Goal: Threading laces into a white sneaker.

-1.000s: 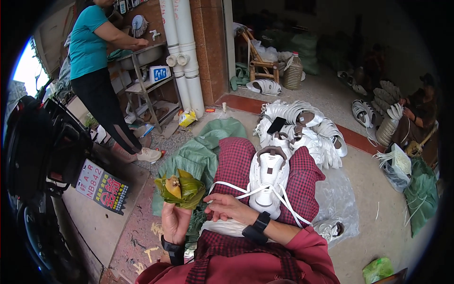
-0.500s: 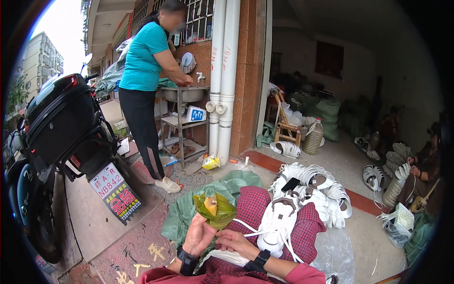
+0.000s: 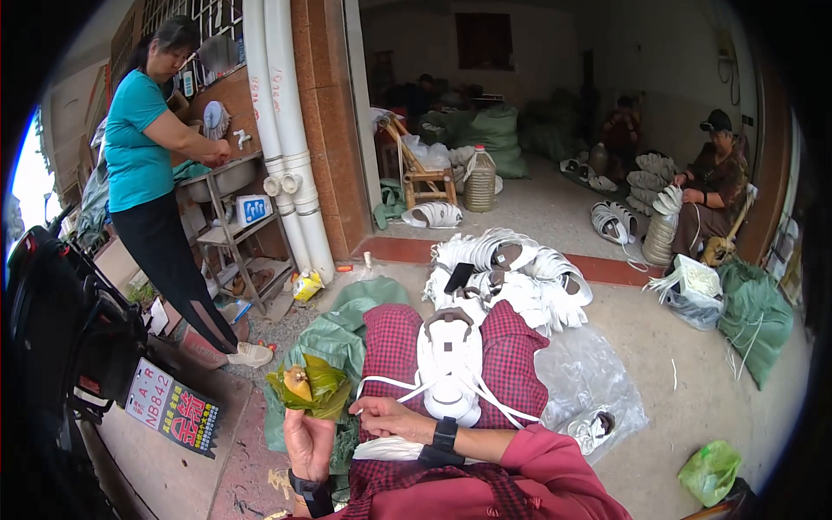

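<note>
My left hand (image 3: 309,444) grips a leaf-wrapped rice dumpling (image 3: 298,384) from below. Its green leaves (image 3: 328,387) are peeled open, baring yellowish rice at the top. Just right of it, my right hand (image 3: 394,419) points leftward with loosely bent fingers that look slightly apart; I see nothing in them. A white shoe (image 3: 451,360) with long loose laces lies in my lap, on the red-and-black checked cloth (image 3: 387,338). The right hand is close to the shoe's toe and a trailing lace, apparently apart from the shoe.
White shoe uppers (image 3: 537,295) are heaped beyond my lap, a black phone (image 3: 459,277) on them. Green sacking (image 3: 347,316) lies at left. A person in teal (image 3: 143,139) stands at a sink (image 3: 230,178). Another person (image 3: 715,173) sits at right, handling uppers. A scooter (image 3: 65,321) stands left.
My view has swung right, so the scene sits farther left and more of the right side shows. My left hand still holds the dumpling; my right hand is slightly farther from it.
</note>
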The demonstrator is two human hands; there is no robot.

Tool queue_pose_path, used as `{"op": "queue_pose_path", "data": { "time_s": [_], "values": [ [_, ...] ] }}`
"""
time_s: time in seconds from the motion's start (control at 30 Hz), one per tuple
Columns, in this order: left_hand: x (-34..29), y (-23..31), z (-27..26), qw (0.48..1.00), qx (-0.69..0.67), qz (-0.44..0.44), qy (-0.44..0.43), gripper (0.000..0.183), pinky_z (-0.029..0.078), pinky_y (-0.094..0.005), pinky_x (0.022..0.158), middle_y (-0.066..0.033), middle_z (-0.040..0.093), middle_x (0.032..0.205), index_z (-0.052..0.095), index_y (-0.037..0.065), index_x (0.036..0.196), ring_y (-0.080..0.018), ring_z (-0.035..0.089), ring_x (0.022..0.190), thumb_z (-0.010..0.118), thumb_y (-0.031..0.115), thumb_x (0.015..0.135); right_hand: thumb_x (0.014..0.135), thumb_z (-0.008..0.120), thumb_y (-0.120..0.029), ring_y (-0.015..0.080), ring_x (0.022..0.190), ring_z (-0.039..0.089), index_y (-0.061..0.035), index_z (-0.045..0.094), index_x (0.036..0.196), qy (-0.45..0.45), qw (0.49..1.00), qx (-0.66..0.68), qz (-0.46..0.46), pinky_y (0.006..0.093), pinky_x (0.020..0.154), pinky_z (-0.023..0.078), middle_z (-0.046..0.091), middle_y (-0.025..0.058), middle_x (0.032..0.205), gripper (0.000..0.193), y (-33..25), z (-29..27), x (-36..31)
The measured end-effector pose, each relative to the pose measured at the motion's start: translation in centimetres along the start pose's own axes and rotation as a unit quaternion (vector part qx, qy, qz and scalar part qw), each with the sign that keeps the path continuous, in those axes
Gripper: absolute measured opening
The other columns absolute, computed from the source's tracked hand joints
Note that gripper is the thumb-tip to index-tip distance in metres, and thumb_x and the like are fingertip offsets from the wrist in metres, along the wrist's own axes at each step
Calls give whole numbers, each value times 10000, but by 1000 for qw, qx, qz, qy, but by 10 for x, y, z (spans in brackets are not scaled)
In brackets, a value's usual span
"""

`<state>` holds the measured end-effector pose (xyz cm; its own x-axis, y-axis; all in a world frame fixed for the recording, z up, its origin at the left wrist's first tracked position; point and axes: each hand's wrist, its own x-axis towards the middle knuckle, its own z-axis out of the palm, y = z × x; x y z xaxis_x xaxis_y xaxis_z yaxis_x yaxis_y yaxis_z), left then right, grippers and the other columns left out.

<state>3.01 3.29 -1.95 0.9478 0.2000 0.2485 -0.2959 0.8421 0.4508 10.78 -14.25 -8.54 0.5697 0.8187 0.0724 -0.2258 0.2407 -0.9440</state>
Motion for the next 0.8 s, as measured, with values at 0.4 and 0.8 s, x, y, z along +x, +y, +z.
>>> {"op": "queue_pose_path", "data": {
  "time_s": [0.4, 0.8],
  "values": [
    [18, -11, -11, 999, -12, -47, 0, 532, 353, -444, 1133, -87, 546, 1386, 495, 48, 1374, -248, 512, 1269, 660, 65, 869, 1000, 558, -270, 30, 614, 567, -59, 576, 1281, 85, 995, -40, 38, 159, 503, 393, 638, -4, 876, 351, -17, 3, -14],
    [61, -69, -55, 937, 9, -350, 13, 390, 473, -411, 882, -184, 580, 1102, 557, -11, 1167, -303, 561, 965, 529, 317, 958, 906, 606, -210, 178, 632, 685, -35, 575, 1193, 60, 998, 14, 3, 257, 484, 493, 718, 128, 887, 337, 12, -8, 13]
  ]
}}
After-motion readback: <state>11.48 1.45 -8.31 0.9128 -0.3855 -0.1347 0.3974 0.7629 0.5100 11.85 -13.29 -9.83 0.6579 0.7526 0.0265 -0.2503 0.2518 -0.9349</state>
